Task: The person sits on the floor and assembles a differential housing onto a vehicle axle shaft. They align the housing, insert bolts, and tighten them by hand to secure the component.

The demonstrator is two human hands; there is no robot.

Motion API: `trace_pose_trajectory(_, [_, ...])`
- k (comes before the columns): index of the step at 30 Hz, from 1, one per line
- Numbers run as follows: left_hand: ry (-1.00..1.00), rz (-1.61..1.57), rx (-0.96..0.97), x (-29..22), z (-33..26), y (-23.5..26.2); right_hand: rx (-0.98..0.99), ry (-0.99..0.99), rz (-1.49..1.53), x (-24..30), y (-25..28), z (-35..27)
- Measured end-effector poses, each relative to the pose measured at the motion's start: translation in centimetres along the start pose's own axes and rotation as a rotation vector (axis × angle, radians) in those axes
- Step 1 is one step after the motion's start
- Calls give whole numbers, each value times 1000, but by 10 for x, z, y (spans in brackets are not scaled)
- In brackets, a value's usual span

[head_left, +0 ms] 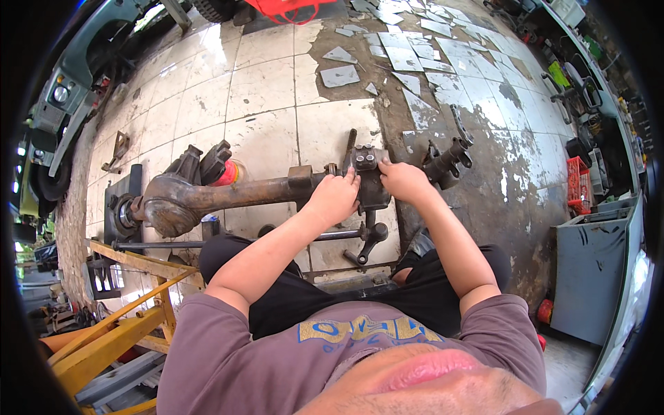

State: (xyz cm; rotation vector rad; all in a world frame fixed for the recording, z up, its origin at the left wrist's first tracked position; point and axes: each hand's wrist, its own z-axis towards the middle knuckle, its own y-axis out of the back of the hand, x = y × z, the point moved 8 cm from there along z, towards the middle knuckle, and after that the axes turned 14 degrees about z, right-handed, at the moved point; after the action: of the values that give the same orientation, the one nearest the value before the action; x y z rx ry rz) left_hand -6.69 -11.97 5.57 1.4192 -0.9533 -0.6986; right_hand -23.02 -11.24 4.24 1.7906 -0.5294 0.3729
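Note:
A long, rusty brown axle housing (252, 195) lies across in front of me, its round bulge to the left. At its right end is a dark steering knuckle (374, 190), topped by a metal cap (364, 158) with several shiny bolt heads. My left hand (337, 194) rests against the knuckle's left side, index finger stretched toward the cap. Across from it, my right hand (404, 181) is closed on the upper right edge, thumb and finger near the cap; its other fingers are partly hidden. Beneath runs a steel rod (339, 235) with a jointed end.
Right of the knuckle lies a dark flanged metal part (446, 164). Broken tiles (408, 59) litter the far floor. A yellow metal frame (114, 346) stands at lower left, a grey cabinet (591, 277) and red crate (577, 185) at right. A vehicle (69, 83) is at far left.

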Motion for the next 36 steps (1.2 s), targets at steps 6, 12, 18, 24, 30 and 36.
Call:
trace_pose_trajectory(6, [-3, 4, 1, 1, 0, -1, -42, 34, 28, -5, -1, 4])
trace_pose_trajectory(12, [-3, 3, -8, 0, -1, -1, 6, -1, 24, -9, -3, 0])
trace_pose_trajectory(18, [-3, 2, -17, 1, -1, 0, 8, -4, 20, -1, 1, -2])
trace_pose_trajectory(24, [-19, 16, -20, -1, 1, 0, -161, 33, 88, -11, -1, 2])
trace_pose_trajectory(30, [-26, 8, -39, -4, 3, 1, -88, 44, 24, -26, -9, 4])
trace_pose_trajectory(36, [-20, -2, -46, -2, 2, -2, -84, 49, 48, -15, -3, 2])
